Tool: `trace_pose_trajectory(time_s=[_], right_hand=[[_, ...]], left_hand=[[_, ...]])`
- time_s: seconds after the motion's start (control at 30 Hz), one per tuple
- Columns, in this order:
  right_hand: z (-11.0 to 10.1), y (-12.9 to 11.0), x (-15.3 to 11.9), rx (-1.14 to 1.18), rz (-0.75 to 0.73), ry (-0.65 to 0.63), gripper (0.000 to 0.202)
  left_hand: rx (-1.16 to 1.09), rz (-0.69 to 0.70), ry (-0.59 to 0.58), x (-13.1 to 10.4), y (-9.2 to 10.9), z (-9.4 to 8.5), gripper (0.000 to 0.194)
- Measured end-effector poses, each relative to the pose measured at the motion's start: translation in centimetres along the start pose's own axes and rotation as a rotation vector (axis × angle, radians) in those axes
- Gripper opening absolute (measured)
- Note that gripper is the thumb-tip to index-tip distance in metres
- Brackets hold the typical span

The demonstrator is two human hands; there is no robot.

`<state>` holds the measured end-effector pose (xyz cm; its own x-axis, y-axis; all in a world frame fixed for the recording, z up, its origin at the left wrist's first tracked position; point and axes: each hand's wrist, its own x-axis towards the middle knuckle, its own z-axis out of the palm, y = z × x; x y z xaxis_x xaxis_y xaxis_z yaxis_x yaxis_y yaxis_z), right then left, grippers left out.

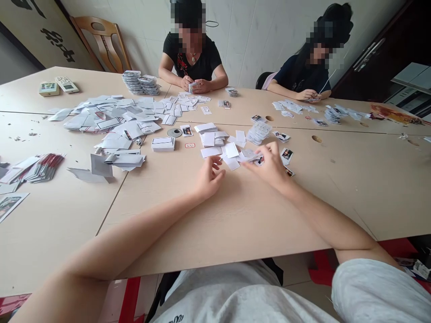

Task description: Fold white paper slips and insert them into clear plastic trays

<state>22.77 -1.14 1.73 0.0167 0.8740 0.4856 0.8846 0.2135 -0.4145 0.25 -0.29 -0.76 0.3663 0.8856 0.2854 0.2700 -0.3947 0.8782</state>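
Observation:
My right hand is closed, thumb and fingers pinching a small white card just above the loose cards. My left hand rests at the near edge of those cards, fingers loosely curled and apart, with nothing visible in it. Loose white cards lie between my hands. Behind them is a stack of white cards. Past my right hand sits a pile of clear-sleeved packets, and small photo cards lie to its right.
On the wooden table, a large heap of white envelopes spreads to the left. Nearer stand a neat card stack and a tape roll. Two people across the table handle small cards. Bundled packets stand at the back.

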Motion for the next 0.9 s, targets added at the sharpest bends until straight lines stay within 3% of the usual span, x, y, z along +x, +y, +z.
trace_pose_trajectory(time_s=[0.13,0.23,0.43,0.53,0.6,0.7,0.8,0.9], right_hand=[[-0.5,-3.0,-5.0,0.198,-0.156,-0.401,0.060],[-1.0,-3.6,-6.3,0.247,-0.268,-0.506,0.076],[0.7,-2.4,-6.8,0.003,-0.049,-0.408,0.049],[1.0,-2.6,-7.2,0.107,-0.122,-0.350,0.066],[0.5,-3.1,-7.4,0.228,-0.211,-0.387,0.076],[-0.8,-3.0,-6.6,0.309,-0.253,-0.459,0.072],[-1.9,-0.1,-4.5,0.247,-0.148,-0.297,0.052],[-2.5,5.9,-1.8,0.111,0.000,-0.019,0.030]], left_hand=[[0.338,0.227,-0.300,-0.6,1.0,0.2,0.024],[0.511,0.331,-0.387,-1.0,1.6,0.3,0.031],[0.453,0.299,-0.331,-1.0,1.9,-0.2,0.039],[0.434,0.362,-0.399,-0.9,1.9,-0.5,0.041],[0.457,0.404,-0.445,-0.8,1.9,-0.5,0.044],[0.483,0.422,-0.471,-0.7,1.8,-0.3,0.047],[0.503,0.417,-0.499,-0.6,1.6,-0.2,0.040],[0.494,0.415,-0.532,-0.5,1.3,-0.2,0.045]])
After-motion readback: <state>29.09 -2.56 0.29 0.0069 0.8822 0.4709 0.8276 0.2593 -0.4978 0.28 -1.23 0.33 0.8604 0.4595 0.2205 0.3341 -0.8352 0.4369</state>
